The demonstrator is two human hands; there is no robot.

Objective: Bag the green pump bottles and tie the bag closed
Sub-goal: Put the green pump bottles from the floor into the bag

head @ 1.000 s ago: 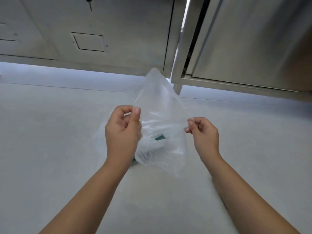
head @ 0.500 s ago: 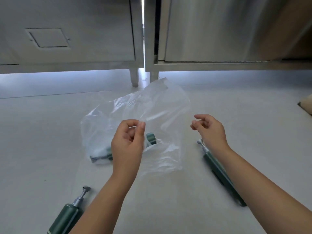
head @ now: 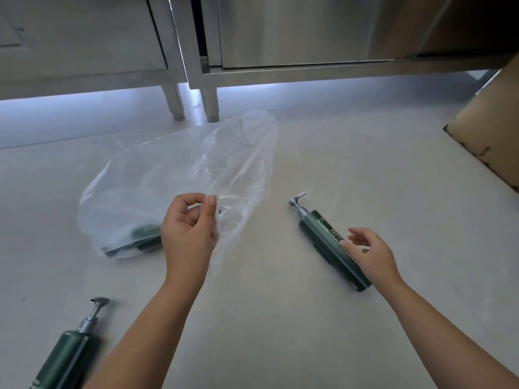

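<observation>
Right hand (head: 370,254) has left the limp clear plastic bag (head: 174,164) pinched in left hand (head: 188,231), fingers loose over dark-green pump bottle (head: 317,228) beneath it: likely rigid, slick, so grip mid-barrel.

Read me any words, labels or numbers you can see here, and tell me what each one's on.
"OMASROTH": white letters along the right bottle; the start seems hidden behind the right hand.
Small print beside it: too blurred to read.
White letters on the left bottle: cut off by the frame edge, unreadable.
The bag, the bottle inside, the box: no text shows.
</observation>
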